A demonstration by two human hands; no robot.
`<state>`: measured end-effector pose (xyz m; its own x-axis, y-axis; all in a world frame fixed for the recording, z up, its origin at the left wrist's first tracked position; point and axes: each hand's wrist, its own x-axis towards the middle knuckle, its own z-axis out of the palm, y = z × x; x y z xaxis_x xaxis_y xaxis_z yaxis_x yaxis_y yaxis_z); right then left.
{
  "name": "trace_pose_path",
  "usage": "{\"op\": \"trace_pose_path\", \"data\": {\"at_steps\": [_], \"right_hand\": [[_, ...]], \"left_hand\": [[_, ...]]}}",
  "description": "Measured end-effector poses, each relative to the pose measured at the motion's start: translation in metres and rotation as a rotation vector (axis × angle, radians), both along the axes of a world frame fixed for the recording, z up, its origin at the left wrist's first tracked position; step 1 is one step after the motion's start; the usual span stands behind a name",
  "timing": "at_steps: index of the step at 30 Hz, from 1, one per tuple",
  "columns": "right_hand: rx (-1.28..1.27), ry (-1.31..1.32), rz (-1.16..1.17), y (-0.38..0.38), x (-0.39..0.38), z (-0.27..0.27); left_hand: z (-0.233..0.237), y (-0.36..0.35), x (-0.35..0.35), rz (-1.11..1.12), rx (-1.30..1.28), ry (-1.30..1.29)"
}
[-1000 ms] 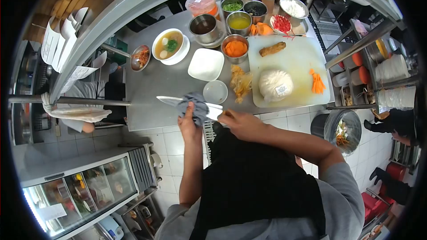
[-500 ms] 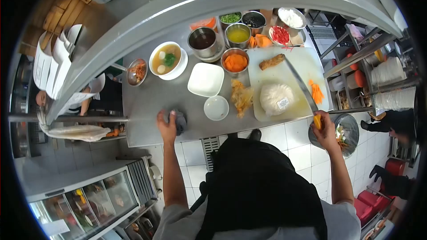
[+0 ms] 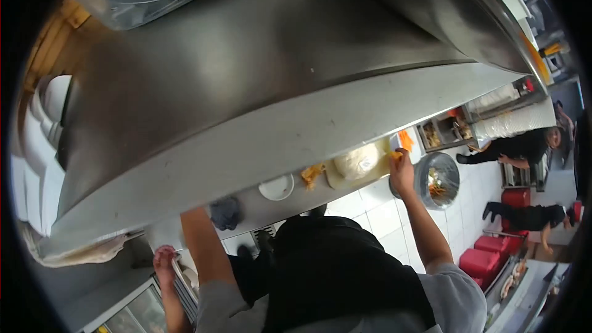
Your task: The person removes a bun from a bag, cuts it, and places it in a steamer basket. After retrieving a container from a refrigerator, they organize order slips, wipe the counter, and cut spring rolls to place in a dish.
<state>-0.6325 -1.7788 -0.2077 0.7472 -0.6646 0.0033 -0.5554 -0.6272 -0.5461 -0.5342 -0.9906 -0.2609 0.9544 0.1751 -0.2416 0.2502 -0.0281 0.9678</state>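
My right hand (image 3: 402,176) is closed around the yellow handle of a knife (image 3: 396,155) at the right end of the counter. The shelf hides the blade. Beside that hand, a wrapped white ball (image 3: 357,161) sits on a cutting board (image 3: 337,180), with orange strips (image 3: 406,140) further right. My left forearm (image 3: 206,243) reaches under the shelf, which covers the whole left hand. A dark grey cloth (image 3: 226,213) lies to the right of that forearm. A small white bowl (image 3: 276,188) and an orange-yellow crumpled piece (image 3: 312,175) stand between the cloth and the board.
A wide metal shelf (image 3: 203,166) crosses above the counter. A lined waste bin (image 3: 439,179) stands right of my right hand. Another person's hand (image 3: 164,258) is at the lower left. Two people stand at the right, near red containers (image 3: 480,262).
The view has shifted, and the shelf now covers most of the counter and its bowls. My left hand has gone from beside the cloth to under the shelf. Another person's arm has appeared at the lower left.
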Motion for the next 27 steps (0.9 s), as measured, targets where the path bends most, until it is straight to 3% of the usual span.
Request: {"op": "trace_pose_path", "data": {"at_steps": [1, 4, 5, 7, 8, 12, 17, 22, 27], "right_hand": [[-0.044, -0.024, 0.068, -0.002, 0.001, -0.006], [-0.311, 0.064, 0.274, -0.039, -0.009, -0.071], [-0.452, 0.093, 0.442, -0.031, -0.005, -0.047], [-0.558, 0.153, 0.294, -0.040, -0.003, -0.057], [-0.629, -0.016, 0.312, -0.044, 0.005, -0.059], [-0.395, -0.225, 0.290, 0.013, 0.071, -0.012], [-0.132, -0.274, 0.629, 0.145, 0.215, 0.008], [-0.128, -0.120, 0.734, 0.241, 0.330, -0.010], [-0.129, -0.044, 0.736, 0.265, 0.358, -0.018]], "left_hand": [[0.029, 0.010, -0.020, -0.017, 0.039, -0.015], [0.031, -0.004, 0.053, -0.107, -0.132, 0.001], [0.000, 0.012, 0.070, -0.028, -0.216, -0.002], [-0.041, 0.023, 0.099, 0.147, -0.341, -0.019], [-0.044, 0.008, 0.101, 0.237, -0.339, -0.033], [-0.024, -0.064, 0.096, 0.368, -0.160, -0.081], [-0.006, -0.138, 0.061, 0.392, 0.062, -0.152], [0.007, -0.194, 0.009, 0.366, 0.154, -0.152], [0.013, -0.222, -0.014, 0.345, 0.161, -0.140]]}}
